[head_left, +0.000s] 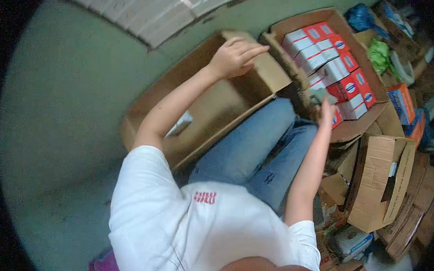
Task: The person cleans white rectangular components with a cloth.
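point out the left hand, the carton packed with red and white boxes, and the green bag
left hand (234, 58), head view: back of the hand
carton (290, 28), head view: inside of its far wall
green bag (378, 56), head view: middle

Storeroom, judging by piled cardboard boxes (374, 178)

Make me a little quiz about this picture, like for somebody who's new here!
1. True or false: the left hand is squeezed into a tight fist.
2. Which hand has the grey thing? A) left B) right C) neither
3. Fill in: besides white, the rows of boxes show lots of ____.

Key:
1. False; its fingers stretch out.
2. B, the right hand.
3. Red.
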A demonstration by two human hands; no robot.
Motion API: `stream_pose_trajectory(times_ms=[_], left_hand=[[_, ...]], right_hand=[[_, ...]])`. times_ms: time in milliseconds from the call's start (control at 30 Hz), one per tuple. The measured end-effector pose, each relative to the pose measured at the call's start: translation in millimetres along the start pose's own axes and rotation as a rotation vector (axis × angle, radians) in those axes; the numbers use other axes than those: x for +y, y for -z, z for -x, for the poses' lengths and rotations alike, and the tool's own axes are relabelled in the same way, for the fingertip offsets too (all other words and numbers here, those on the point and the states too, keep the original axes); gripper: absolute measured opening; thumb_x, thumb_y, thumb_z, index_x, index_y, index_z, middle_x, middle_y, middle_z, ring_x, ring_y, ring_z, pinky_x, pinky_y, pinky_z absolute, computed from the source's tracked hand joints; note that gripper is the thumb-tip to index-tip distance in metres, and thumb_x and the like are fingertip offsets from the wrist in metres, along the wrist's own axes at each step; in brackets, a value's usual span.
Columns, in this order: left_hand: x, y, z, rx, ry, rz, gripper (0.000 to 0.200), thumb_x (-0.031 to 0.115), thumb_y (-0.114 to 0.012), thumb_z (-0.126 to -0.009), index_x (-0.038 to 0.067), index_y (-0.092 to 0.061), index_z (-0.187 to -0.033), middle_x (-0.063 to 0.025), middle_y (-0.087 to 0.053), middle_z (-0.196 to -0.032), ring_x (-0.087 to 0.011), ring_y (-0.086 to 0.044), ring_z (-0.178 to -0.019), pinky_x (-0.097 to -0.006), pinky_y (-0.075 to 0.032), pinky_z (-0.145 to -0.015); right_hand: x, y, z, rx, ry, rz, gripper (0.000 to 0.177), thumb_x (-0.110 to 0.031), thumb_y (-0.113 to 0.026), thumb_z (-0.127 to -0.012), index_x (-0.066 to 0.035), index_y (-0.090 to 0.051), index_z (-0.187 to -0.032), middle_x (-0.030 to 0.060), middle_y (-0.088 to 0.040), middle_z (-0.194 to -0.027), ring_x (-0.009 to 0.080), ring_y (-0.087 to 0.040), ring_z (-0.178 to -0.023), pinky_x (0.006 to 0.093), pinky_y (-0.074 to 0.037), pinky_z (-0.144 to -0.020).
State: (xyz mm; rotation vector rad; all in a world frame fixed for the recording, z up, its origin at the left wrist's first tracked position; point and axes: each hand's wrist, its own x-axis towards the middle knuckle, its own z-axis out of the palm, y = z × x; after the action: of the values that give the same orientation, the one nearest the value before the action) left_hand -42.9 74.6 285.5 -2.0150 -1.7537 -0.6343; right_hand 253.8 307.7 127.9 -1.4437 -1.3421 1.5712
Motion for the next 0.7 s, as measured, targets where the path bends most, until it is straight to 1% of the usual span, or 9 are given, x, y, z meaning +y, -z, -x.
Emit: stream_pose_trajectory(times_ms=[67,167,267,367,467,600,633,667,700], left_hand=[[-12.3,2.3,88.4,-0.211,0.085,0.002,0.047,0.019,-0.065,-0.075,0.017,-0.055,-0.120,-0.0045,-0.062,-0.109,-0.0201,-0.058,-0.100,-0.0376,-0.046,-0.086],[-11.3,10.0,217.8,-0.759,0.505,-0.145,0.042,0.025,-0.059,-0.081,0.015,-0.054,-0.121,-0.0110,-0.054,-0.122,-0.0299,-0.051,-0.111,-0.0443,-0.045,-0.088],[38.0,26.4,305.3,-1.133,0.700,-0.201,0.041,0.030,-0.050,-0.088,0.013,-0.050,-0.125,-0.0149,-0.043,-0.134,-0.0382,-0.041,-0.121,-0.0515,-0.035,-0.100],[51.2,5.9,384.7,-0.861,0.433,-0.451,0.035,0.030,-0.049,-0.088,0.014,-0.059,-0.118,-0.0131,-0.051,-0.127,-0.0350,-0.040,-0.123,-0.0519,-0.026,-0.107],[42.3,-7.6,351.7,-1.215,0.339,-0.578,0.027,0.027,-0.050,-0.086,0.016,-0.068,-0.103,-0.0131,-0.061,-0.113,-0.0300,-0.043,-0.121,-0.0526,-0.023,-0.108],[18.6,8.3,273.6,-1.222,0.574,-0.330,0.026,0.032,-0.055,-0.084,0.014,-0.072,-0.092,-0.0131,-0.067,-0.098,-0.0282,-0.052,-0.112,-0.0533,-0.028,-0.104],[18.1,25.3,235.7,-1.224,0.656,-0.203,0.028,0.034,-0.055,-0.083,0.013,-0.071,-0.093,-0.0134,-0.067,-0.097,-0.0291,-0.055,-0.109,-0.0533,-0.031,-0.103],[17.2,39.4,206.6,-1.223,0.729,-0.075,0.031,0.036,-0.056,-0.083,0.012,-0.071,-0.094,-0.0136,-0.067,-0.096,-0.0300,-0.057,-0.105,-0.0533,-0.033,-0.101],[14.9,46.8,188.5,-1.075,0.723,0.033,0.039,0.044,-0.054,-0.082,0.011,-0.070,-0.095,-0.0149,-0.067,-0.092,-0.0347,-0.061,-0.094,-0.0525,-0.038,-0.094]], right_hand=[[2.3,4.2,-3.7,-0.014,-0.107,-0.219,0.039,-0.021,-0.056,-0.090,-0.006,-0.046,-0.124,0.0086,-0.054,-0.118,0.0234,-0.057,-0.098,0.0429,-0.051,-0.076],[8.9,17.4,-14.1,0.013,-0.057,-0.153,0.039,-0.018,-0.053,-0.090,-0.007,-0.043,-0.126,0.0105,-0.051,-0.120,0.0234,-0.056,-0.101,0.0386,-0.054,-0.071],[-5.3,19.2,-7.2,0.126,-0.055,0.029,0.036,-0.013,-0.051,-0.088,-0.005,-0.047,-0.123,0.0105,-0.060,-0.103,0.0242,-0.061,-0.089,0.0343,-0.054,-0.060],[-12.8,9.6,2.2,0.087,-0.036,0.077,0.033,-0.014,-0.053,-0.087,-0.004,-0.051,-0.119,0.0092,-0.062,-0.095,0.0212,-0.062,-0.081,0.0320,-0.052,-0.057],[24.7,21.7,-31.5,-0.001,0.072,0.189,0.030,-0.015,-0.054,-0.088,-0.004,-0.054,-0.116,0.0088,-0.062,-0.098,0.0188,-0.061,-0.081,0.0325,-0.050,-0.054],[-2.8,12.9,0.1,0.004,-0.070,0.082,0.035,-0.024,-0.056,-0.088,-0.005,-0.055,-0.118,0.0085,-0.061,-0.107,0.0209,-0.061,-0.086,0.0345,-0.050,-0.060],[3.1,11.9,-1.5,0.101,0.229,0.210,0.037,-0.031,-0.056,-0.088,-0.004,-0.059,-0.114,0.0140,-0.064,-0.106,0.0259,-0.063,-0.085,0.0365,-0.050,-0.063],[-5.9,13.1,-2.2,0.321,0.267,0.677,0.038,-0.033,-0.053,-0.090,0.000,-0.062,-0.105,0.0207,-0.065,-0.099,0.0335,-0.064,-0.085,0.0410,-0.049,-0.069],[-31.0,1.9,23.2,0.406,0.366,0.595,0.039,-0.034,-0.052,-0.091,0.001,-0.063,-0.103,0.0228,-0.065,-0.096,0.0360,-0.063,-0.086,0.0421,-0.048,-0.072]])
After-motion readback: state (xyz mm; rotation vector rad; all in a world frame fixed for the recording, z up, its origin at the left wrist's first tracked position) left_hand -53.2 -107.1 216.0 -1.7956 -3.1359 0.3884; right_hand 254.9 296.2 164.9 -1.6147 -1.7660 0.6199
